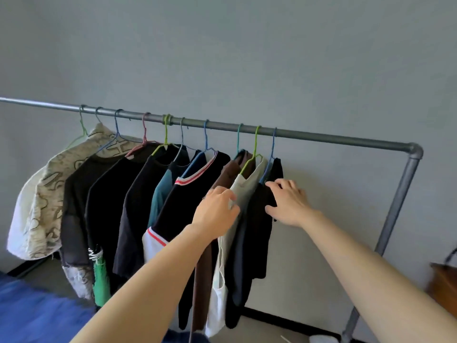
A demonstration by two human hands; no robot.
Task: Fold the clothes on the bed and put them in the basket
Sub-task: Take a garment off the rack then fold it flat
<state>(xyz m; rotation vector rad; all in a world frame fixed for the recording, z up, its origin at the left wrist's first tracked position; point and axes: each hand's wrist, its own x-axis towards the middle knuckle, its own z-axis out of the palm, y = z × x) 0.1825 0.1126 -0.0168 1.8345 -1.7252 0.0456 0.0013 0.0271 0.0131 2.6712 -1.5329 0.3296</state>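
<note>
Left hand (217, 209) curls its fingers on the pale shirt (244, 186) at the shoulder; right hand (289, 201) pinches the black shirt (257, 231), last in the row. Both shirts are on hangers on the grey pipe rail (321, 137). Brown shirt (227, 174) hangs just left of the pale one. Blue bed (37, 313) at bottom left.

Left arm: bare, stretched forward and up from lower left.
Left hand (217, 211): back toward camera, fingers curled into the edge of a pale shirt (247, 188).
Right arm: bare, extended from lower right.
Right hand (289, 203): palm down, fingers spread, thumb beneath, pinching a black shirt (257, 231).
Spacing: hands near each other, apart.
</note>
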